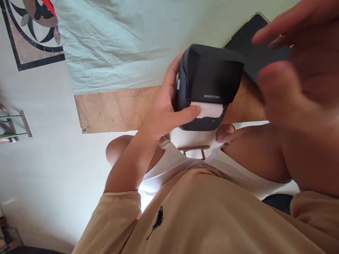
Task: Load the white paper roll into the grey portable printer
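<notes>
A black label printer (214,74) with NIIMBOT lettering is in my left hand (172,102), above the table's front edge. The fingers wrap its left side, and the thumb presses on the white label paper (210,110) that sticks out of the front slot. A power button shows at the printer's lower right. My right hand (296,70) is raised at the right, close to the camera and blurred. Its thumb and fingers are apart, and I see nothing between them. Behind it lies a dark flat device with a gold-coloured rim (249,33), partly covered by the hand.
A pale, creased cloth (113,46) covers most of the wooden table (119,109), leaving a strip of wood along the front. Patterned floor tiles (39,28) show at the upper left. Small stool-like frames stand at the far left (16,125) and under the table (194,148).
</notes>
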`<state>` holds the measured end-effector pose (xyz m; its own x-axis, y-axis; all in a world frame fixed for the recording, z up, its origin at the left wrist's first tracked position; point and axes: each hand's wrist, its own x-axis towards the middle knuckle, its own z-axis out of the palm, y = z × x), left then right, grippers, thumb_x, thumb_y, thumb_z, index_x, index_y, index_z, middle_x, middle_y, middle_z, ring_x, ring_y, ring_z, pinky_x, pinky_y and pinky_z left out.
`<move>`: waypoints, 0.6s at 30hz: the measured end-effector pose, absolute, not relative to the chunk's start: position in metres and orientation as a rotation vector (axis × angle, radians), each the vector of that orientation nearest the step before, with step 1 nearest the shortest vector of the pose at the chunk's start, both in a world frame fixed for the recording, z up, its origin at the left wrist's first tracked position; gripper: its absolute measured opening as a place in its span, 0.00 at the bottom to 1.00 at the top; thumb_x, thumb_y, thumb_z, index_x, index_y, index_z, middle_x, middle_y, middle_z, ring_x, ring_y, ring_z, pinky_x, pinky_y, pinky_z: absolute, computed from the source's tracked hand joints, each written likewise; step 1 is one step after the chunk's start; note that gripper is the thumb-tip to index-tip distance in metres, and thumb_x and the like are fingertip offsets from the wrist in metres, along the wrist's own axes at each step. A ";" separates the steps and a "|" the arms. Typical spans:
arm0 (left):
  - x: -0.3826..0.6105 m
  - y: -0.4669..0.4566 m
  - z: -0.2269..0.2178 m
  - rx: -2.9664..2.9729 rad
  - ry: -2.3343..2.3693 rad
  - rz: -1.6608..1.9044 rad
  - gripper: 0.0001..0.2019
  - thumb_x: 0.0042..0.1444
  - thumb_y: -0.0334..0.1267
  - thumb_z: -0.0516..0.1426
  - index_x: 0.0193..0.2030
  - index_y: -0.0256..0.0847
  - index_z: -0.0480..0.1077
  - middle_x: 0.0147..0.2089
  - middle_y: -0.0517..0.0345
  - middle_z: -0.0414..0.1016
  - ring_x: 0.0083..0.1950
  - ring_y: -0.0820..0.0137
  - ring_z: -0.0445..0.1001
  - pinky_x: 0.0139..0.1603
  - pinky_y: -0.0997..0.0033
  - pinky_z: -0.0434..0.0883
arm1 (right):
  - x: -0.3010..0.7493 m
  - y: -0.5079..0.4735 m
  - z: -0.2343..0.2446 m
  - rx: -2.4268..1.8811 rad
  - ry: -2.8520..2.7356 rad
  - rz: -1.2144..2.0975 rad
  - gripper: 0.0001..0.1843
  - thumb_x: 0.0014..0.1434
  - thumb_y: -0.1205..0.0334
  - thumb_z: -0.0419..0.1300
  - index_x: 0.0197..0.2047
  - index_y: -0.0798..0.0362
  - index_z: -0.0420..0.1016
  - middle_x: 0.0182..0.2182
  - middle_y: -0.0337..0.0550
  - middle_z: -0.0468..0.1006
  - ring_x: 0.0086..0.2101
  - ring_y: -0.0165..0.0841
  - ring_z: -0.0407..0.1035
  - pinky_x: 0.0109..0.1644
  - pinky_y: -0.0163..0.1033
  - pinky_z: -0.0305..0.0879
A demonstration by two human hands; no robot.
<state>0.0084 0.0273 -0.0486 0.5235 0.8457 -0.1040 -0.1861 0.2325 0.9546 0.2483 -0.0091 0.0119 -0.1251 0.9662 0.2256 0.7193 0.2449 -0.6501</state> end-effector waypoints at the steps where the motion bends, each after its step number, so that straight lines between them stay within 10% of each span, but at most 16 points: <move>1: 0.010 0.027 -0.046 1.085 0.694 0.815 0.39 0.48 0.44 0.71 0.68 0.61 0.65 0.70 0.64 0.70 0.72 0.61 0.70 0.69 0.64 0.73 | 0.245 -0.008 0.013 -1.469 -1.977 0.498 0.28 0.70 0.44 0.51 0.61 0.58 0.69 0.56 0.46 0.70 0.57 0.23 0.69 0.63 0.34 0.68; 11: 0.025 0.017 -0.008 0.873 0.963 0.777 0.15 0.56 0.51 0.68 0.45 0.50 0.74 0.42 0.59 0.76 0.43 0.68 0.76 0.42 0.67 0.75 | 0.240 -0.002 0.005 -1.450 -2.296 0.374 0.29 0.70 0.43 0.53 0.66 0.52 0.60 0.63 0.45 0.62 0.63 0.24 0.64 0.68 0.37 0.66; 18: 0.022 0.024 -0.020 0.847 0.747 0.840 0.14 0.63 0.52 0.62 0.52 0.52 0.74 0.55 0.59 0.77 0.61 0.66 0.75 0.53 0.70 0.75 | 0.241 -0.004 -0.001 -1.507 -2.318 0.264 0.32 0.71 0.41 0.48 0.70 0.49 0.54 0.62 0.46 0.63 0.62 0.23 0.65 0.64 0.35 0.63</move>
<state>0.0217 0.0235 -0.0203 0.4658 0.8563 -0.2231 -0.3214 0.3987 0.8589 0.2411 -0.0040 -0.0014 -0.3649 0.9099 0.1974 0.8423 0.4129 -0.3465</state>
